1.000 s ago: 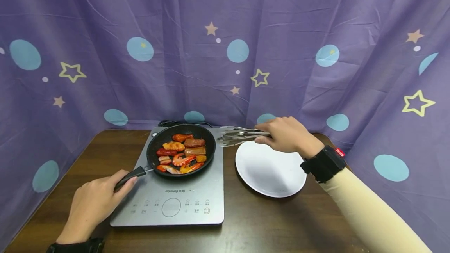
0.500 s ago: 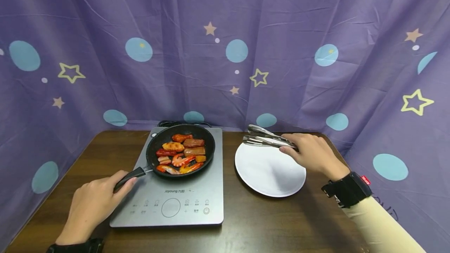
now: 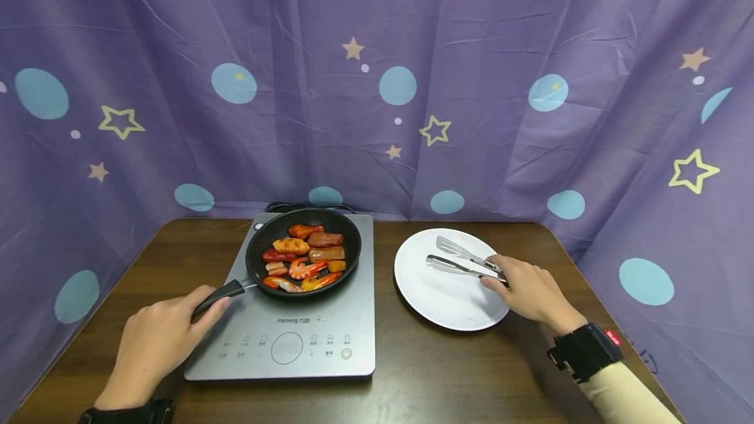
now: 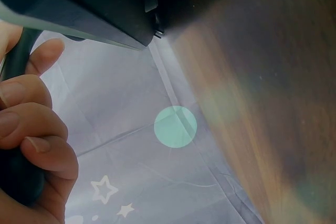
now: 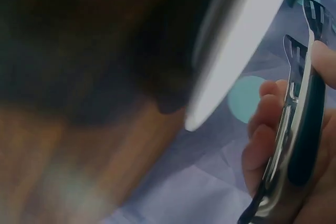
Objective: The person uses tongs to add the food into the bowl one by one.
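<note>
My left hand (image 3: pixel 165 335) grips the black handle (image 3: pixel 218 298) of a frying pan (image 3: pixel 303 250), which sits on a silver induction cooktop (image 3: pixel 235 332). In the left wrist view the fingers (image 4: pixel 37 124) curl round that handle. Sausages, shrimp, a drumstick and other browned pieces of food (image 3: pixel 309 257) lie in the pan. On the right, my right hand (image 3: pixel 533 290) holds metal tongs (image 3: pixel 465 260), their two slotted ends spread apart over a white plate (image 3: pixel 421 293). The right wrist view shows the tongs (image 5: pixel 286 140) between thumb and fingers, with nothing between their ends.
Both cooktop and plate stand on a dark wooden table (image 3: pixel 436 371). A black cable (image 3: pixel 283 206) lies behind the cooktop. Close behind the table hangs a purple curtain (image 3: pixel 377 84) with stars and dots.
My right hand has moved right and down with the tongs, from beside the pan to over the plate. The tongs' ends have spread wider. My left hand and the pan have stayed put.
</note>
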The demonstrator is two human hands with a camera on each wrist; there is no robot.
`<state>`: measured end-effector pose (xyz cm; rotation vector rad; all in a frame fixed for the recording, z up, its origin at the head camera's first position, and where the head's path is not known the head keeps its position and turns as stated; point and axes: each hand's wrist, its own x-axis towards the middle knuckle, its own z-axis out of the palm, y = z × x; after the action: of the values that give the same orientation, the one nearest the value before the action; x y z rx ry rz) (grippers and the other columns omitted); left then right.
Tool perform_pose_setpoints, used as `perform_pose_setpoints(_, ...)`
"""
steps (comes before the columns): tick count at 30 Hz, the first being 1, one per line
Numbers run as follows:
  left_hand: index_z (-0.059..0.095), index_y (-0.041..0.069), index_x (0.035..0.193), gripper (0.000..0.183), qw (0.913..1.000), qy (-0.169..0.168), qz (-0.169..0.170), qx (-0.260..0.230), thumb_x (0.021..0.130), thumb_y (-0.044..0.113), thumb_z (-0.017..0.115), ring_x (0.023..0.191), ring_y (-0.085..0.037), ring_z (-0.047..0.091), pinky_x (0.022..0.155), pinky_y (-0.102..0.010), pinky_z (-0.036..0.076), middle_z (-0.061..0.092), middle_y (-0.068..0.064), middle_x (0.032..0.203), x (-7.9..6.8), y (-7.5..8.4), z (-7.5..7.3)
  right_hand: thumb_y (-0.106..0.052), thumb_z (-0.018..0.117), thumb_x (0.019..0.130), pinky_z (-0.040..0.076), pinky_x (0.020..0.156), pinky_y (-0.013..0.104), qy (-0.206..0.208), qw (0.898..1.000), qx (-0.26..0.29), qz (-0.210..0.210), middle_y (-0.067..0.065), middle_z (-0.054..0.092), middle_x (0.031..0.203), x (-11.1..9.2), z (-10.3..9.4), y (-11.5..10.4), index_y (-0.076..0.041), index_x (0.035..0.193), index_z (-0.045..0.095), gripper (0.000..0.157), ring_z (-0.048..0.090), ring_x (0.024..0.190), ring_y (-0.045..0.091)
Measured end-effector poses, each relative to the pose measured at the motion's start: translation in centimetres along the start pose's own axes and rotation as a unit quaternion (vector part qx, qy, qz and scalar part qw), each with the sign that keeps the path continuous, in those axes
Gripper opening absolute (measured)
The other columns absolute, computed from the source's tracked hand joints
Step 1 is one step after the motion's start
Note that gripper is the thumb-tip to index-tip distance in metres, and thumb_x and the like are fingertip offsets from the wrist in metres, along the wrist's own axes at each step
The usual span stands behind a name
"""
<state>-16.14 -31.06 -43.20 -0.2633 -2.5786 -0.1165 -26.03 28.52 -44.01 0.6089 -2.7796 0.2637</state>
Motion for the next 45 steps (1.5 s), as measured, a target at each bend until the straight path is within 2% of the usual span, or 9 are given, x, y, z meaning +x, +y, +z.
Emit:
perform_pose_setpoints(6,0.064,0.022,0.101,0.029,1.0,-0.001,-0.002,0.001,0.087,0.047,0.066,0.039,-0.01,0.026,0.035,-0.031,0.02,0.032,0.011,0.047,0.0,0.0,0.0,-0.048,0.059,0.092,0.049,0.072,0.049,-0.009,1.0,0.022,0.004,0.004,0.064,0.113,-0.5,1.7,0.5,-0.017,0.122,0.058,0.043,0.062,0.096,0.026)
perform_pose_setpoints(12,0.064,0.022,0.101,0.029,1.0,-0.002,-0.003,-0.001,0.088,0.048,0.065,0.04,-0.01,0.026,0.035,-0.031,0.021,0.033,0.011,0.047,0.0,-0.1,0.1,-0.041,0.065,0.091,0.048,0.078,0.049,-0.007,0.999,0.045,-0.001,0.005,0.064,0.111,-0.7,2.4,0.3,-0.013,0.118,0.06,0.039,0.061,0.097,0.025)
perform_pose_setpoints(17,0.063,0.022,0.102,0.03,1.0,-0.005,-0.003,0.001,0.088,0.048,0.065,0.04,-0.01,0.026,0.035,-0.031,0.021,0.033,0.011,0.048,0.0,-0.1,0.2,-0.041,0.065,0.091,0.048,0.079,0.047,-0.006,0.999,0.037,-0.006,0.006,0.064,0.107,-0.7,2.8,0.3,-0.011,0.116,0.06,0.039,0.061,0.096,0.025)
perform_pose_setpoints(27,0.064,0.022,0.101,0.03,0.9999,-0.012,-0.006,0.0,0.088,0.049,0.064,0.041,-0.011,0.027,0.035,-0.031,0.021,0.033,0.01,0.048,0.0,-0.1,0.0,-0.041,0.065,0.09,0.048,0.079,0.048,-0.014,1.0,0.026,0.005,0.008,0.063,0.106,-0.6,2.7,-0.3,-0.009,0.115,0.061,0.04,0.061,0.095,0.027)
perform_pose_setpoints(36,0.065,0.02,0.104,0.033,0.9999,-0.014,-0.006,0.001,0.088,0.049,0.064,0.04,-0.011,0.026,0.034,-0.031,0.021,0.033,0.008,0.048,0.1,0.3,-0.1,-0.037,0.068,0.089,0.047,0.079,0.048,-0.002,1.0,0.011,-0.011,0.01,0.065,0.098,-0.7,2.8,-0.8,-0.006,0.11,0.063,0.037,0.059,0.091,0.031)
perform_pose_setpoints(41,0.064,0.019,0.105,0.035,0.9996,-0.023,-0.016,-0.003,0.09,0.051,0.062,0.04,-0.012,0.028,0.034,-0.031,0.022,0.038,0.008,0.049,-0.1,0.6,-0.3,-0.039,0.067,0.089,0.045,0.082,0.049,-0.007,1.0,0.003,-0.001,0.011,0.064,0.101,-0.8,3.1,-0.8,-0.006,0.112,0.062,0.041,0.057,0.095,0.033)
perform_pose_setpoints(45,0.062,0.021,0.104,0.034,0.9994,-0.026,-0.024,-0.002,0.09,0.052,0.061,0.041,-0.012,0.028,0.034,-0.031,0.021,0.036,0.009,0.049,-0.3,0.8,-0.3,-0.042,0.065,0.09,0.043,0.085,0.052,-0.02,0.999,0.014,0.02,0.014,0.062,0.11,-0.9,2.6,-0.8,-0.007,0.119,0.061,0.046,0.054,0.102,0.035)
